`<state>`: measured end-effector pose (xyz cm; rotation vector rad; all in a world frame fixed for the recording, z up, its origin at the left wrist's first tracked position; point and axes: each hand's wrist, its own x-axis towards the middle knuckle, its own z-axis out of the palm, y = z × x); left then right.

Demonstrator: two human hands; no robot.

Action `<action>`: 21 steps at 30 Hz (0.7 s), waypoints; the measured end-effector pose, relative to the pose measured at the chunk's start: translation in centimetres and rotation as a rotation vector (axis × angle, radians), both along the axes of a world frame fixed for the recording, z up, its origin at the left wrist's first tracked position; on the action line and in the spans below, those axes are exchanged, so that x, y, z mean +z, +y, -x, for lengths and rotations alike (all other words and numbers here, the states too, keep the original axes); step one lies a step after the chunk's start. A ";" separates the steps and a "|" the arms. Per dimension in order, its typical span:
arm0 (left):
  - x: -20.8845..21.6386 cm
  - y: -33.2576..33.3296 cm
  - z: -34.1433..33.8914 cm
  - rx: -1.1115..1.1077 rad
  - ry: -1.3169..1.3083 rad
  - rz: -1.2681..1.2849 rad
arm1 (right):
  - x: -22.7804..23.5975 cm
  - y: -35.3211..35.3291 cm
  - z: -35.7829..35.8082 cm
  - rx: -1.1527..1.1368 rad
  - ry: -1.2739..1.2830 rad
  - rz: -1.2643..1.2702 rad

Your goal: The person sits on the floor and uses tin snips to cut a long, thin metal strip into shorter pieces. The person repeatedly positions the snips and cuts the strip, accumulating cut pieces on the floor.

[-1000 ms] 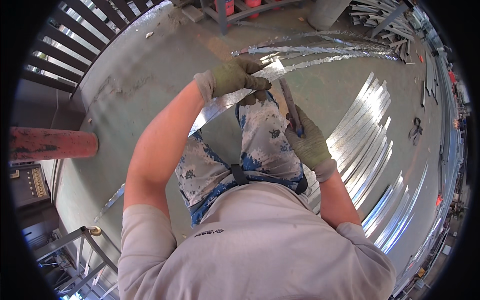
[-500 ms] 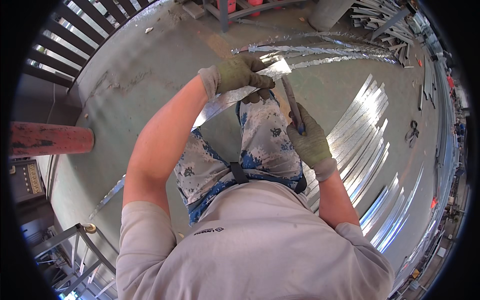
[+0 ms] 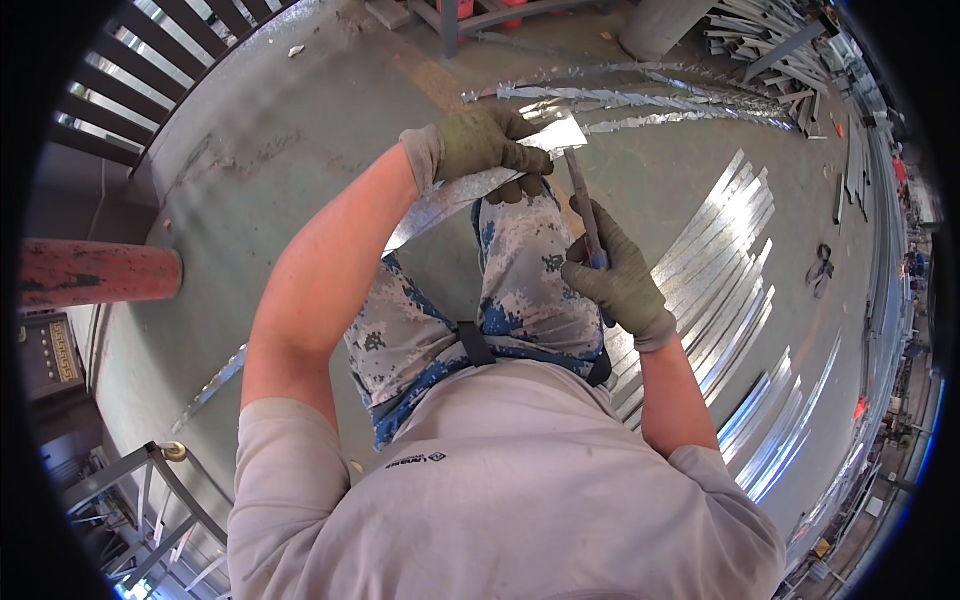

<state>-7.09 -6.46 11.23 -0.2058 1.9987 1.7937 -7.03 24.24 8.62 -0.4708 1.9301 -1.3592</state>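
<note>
My left hand [image 3: 487, 150], in a dark green work glove, is closed round a shiny sheet-metal strip [image 3: 440, 206] held slantwise above my knees. Its bright far end [image 3: 562, 132] sticks out past the fingers. My right hand [image 3: 622, 275], gloved alike, grips the blue handle of a file [image 3: 584, 203], a long narrow grey bar. The file points up and away, its tip close to the corner of the strip's end; I cannot tell whether they touch. Part of the handle is hidden in the palm.
Flat metal strips [image 3: 715, 255] lie in rows on the floor at right. Twisted metal scrap [image 3: 640, 98] stretches across the far side, near a pile of offcuts [image 3: 765, 50]. A red cylinder [image 3: 105, 274] and a metal frame [image 3: 150, 455] stand at left.
My right hand and the file have shifted slightly, and the file stands a little more upright. My left hand still holds the strip in nearly the same place.
</note>
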 end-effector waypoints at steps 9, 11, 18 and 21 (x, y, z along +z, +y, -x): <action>0.0 0.0 0.4 -0.013 0.007 0.076 | -0.4 -1.3 -0.6 -0.079 0.194 -0.157; -0.5 0.0 0.7 -0.023 0.021 0.093 | -0.3 -1.6 -0.7 -0.076 0.264 -0.208; -1.4 -0.1 1.9 -0.074 0.008 0.155 | -2.4 -1.6 0.6 0.017 0.528 -0.489; -4.6 -0.6 3.3 -0.088 -0.047 0.166 | -1.5 -2.4 1.6 0.132 0.624 -0.752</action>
